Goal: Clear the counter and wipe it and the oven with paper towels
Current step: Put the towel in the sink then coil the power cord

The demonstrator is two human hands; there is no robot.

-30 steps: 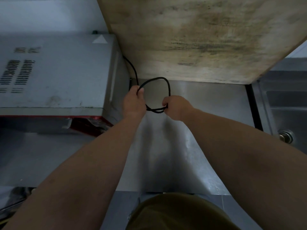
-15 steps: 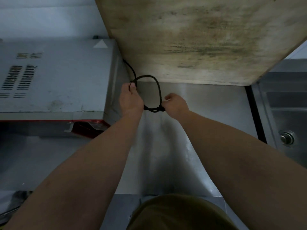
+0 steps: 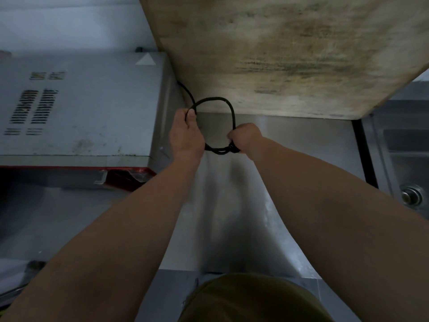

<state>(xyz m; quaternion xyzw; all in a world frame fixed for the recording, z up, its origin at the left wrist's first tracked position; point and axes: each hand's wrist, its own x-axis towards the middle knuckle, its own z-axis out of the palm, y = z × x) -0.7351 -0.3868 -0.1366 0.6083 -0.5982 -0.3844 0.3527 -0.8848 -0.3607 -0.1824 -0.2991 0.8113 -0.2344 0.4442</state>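
Nearest to us, at the bottom edge, is the olive-green fabric of our shirt (image 3: 253, 298), and our two bare forearms reach away from it over the stainless-steel surface (image 3: 301, 145). The metal between the arms is bare and shows a dull reflection.

Further out, our left hand (image 3: 185, 138) is curled round one side of a looped black power cord (image 3: 232, 112), the cord running up past its fingertips. Our right hand (image 3: 243, 137) is clenched on the other side of the loop, where several turns of cord are bunched together at the bottom. The loop stands open between the two hands, above the surface. From the left hand the cord trails back toward the gap between the oven and the board.

The oven (image 3: 92, 108) sits on the surface to our left, its grey top vented with slots and smudged with marks, a red trim along its front edge. To our right, a sink (image 3: 404, 147) is set into the steel, its drain visible.

Farthest from us, a large, stained wooden cutting board (image 3: 278, 54) leans up behind the cord, its lower edge meeting the surface.
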